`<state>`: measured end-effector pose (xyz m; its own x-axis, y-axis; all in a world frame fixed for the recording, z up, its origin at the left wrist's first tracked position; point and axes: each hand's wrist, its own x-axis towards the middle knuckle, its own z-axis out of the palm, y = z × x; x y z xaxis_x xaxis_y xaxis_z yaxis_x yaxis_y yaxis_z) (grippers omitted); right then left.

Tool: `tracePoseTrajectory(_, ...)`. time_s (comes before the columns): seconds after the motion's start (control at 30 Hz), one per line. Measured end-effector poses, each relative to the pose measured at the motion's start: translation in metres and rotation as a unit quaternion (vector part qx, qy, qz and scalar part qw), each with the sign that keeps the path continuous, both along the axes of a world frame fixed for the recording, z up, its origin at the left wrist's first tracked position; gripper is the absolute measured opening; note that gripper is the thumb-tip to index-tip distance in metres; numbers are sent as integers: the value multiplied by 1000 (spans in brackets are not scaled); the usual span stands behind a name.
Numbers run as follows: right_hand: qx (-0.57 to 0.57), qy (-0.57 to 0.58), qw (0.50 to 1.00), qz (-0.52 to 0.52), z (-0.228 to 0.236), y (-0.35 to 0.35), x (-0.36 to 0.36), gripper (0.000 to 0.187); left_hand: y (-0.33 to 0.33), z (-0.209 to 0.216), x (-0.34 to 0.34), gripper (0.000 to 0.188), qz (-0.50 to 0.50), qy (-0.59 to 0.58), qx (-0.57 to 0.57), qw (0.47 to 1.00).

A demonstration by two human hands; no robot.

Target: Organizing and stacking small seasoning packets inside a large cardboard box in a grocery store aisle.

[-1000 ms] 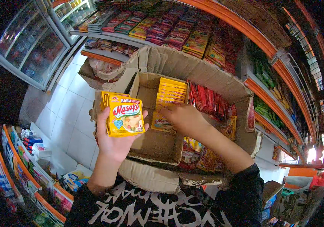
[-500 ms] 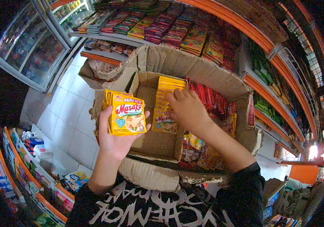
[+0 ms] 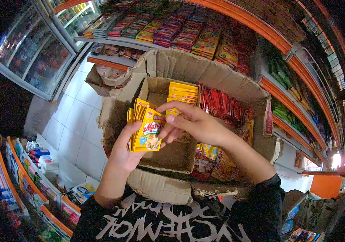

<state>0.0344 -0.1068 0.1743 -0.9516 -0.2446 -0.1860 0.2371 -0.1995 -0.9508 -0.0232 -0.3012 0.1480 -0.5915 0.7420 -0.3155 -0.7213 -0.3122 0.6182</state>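
My left hand (image 3: 125, 154) is closed around a stack of yellow seasoning sachets (image 3: 151, 131), thumb in front, held tilted above the left part of an inner cardboard box (image 3: 168, 161). At the stack's right edge is my right hand (image 3: 198, 126), its thumb and forefinger apart and its fingertips close to or touching the sachets. Behind it, an overlapping row of yellow sachets (image 3: 182, 89) lies in the inner box, partly hidden by the hand.
A large torn carton (image 3: 180, 62) surrounds the inner box. Red sachets (image 3: 221, 105) stand packed at its right, with mixed packets (image 3: 217, 161) nearer me. Shelves of packets (image 3: 192, 34) rise beyond, and a glass-door cabinet (image 3: 35, 52) stands far left.
My right hand has moved left and nearer from the row in the inner box to the held stack. My left hand has shifted slightly right and turned the stack.
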Motion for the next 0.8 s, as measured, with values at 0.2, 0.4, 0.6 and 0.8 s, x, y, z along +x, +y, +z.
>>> tracePoseTrajectory(0.2,-39,-51,998,-10,8,8,-2,23,-2,1,-3,47,1,-22,1,1000)
tracePoseTrajectory(0.4,180,-53,978,96,4,39,2,29,4,4,-3,54,90,6,48,995)
tracePoseTrajectory(0.6,399,122,908,-49,37,52,20,28,-3,2,-5,55,80,-41,61,994)
tracePoseTrajectory(0.8,505,149,846,-82,65,55,32,22,-3,-1,-8,56,84,-33,73,993)
